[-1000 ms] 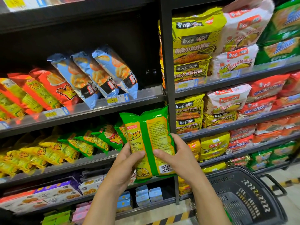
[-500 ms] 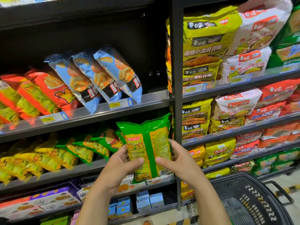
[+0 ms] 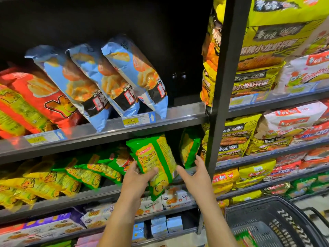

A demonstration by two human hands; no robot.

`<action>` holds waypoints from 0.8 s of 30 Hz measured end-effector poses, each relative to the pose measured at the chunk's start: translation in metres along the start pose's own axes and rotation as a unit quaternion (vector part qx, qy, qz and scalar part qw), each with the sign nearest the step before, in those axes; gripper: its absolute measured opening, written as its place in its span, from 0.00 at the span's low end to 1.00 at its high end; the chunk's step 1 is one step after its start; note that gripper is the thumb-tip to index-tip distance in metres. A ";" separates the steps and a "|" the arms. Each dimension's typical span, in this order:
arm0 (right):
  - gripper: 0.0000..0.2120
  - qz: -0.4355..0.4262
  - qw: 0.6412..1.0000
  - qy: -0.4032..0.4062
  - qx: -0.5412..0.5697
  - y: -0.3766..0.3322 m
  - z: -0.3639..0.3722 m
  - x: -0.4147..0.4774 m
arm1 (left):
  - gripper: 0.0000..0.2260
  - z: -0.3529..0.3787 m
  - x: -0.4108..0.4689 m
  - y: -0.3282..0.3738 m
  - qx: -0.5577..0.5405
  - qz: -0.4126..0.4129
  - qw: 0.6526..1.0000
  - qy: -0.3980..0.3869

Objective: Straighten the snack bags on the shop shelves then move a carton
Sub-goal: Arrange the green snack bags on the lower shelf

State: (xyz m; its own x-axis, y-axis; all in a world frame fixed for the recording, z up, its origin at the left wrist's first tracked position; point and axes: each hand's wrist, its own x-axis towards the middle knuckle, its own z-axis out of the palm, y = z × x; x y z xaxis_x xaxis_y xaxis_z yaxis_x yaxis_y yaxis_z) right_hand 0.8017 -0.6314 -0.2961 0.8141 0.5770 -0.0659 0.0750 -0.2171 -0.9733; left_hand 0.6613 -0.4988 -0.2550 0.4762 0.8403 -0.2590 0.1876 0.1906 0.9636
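Note:
A green and yellow snack bag (image 3: 156, 157) stands tilted at the front of the middle shelf (image 3: 99, 193). My left hand (image 3: 137, 177) grips its lower left edge, thumb across the front. Just right of the bag is my right hand (image 3: 195, 175), fingers spread and holding nothing. Another green bag (image 3: 190, 148) stands behind, close to the black upright post (image 3: 224, 86). More green and yellow bags (image 3: 71, 173) lean leftward along the same shelf.
Three blue chip bags (image 3: 106, 77) and red bags (image 3: 35, 97) lean on the shelf above. Noodle packs (image 3: 267, 59) fill the right bay. Boxed goods (image 3: 44, 227) sit on the lower shelf. A black shopping basket (image 3: 277, 221) stands at bottom right.
Both hands carried the green bag up and into the middle shelf. My right hand has let go of it and opened beside it. The view moved closer to the shelves.

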 end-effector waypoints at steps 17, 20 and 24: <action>0.46 0.038 0.958 0.202 -0.199 -0.003 0.050 0.079 | 0.28 0.091 0.080 -0.037 0.121 0.096 0.969 0.193; 0.45 0.044 0.955 0.206 -0.209 0.000 0.057 0.084 | 0.27 0.097 0.084 -0.041 0.126 0.088 0.966 0.209; 0.43 0.047 0.955 0.209 -0.205 0.005 0.063 0.092 | 0.23 0.098 0.089 -0.042 0.128 0.078 0.964 0.220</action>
State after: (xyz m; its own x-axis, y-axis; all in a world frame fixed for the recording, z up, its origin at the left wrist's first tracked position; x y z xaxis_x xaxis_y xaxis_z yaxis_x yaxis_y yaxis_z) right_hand 0.8408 -0.5301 -0.3210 0.9807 0.1934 0.0287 0.1398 -0.5912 -0.7943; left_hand 0.7802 -0.4815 -0.3252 0.1156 0.9933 -0.0044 0.3756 -0.0396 0.9259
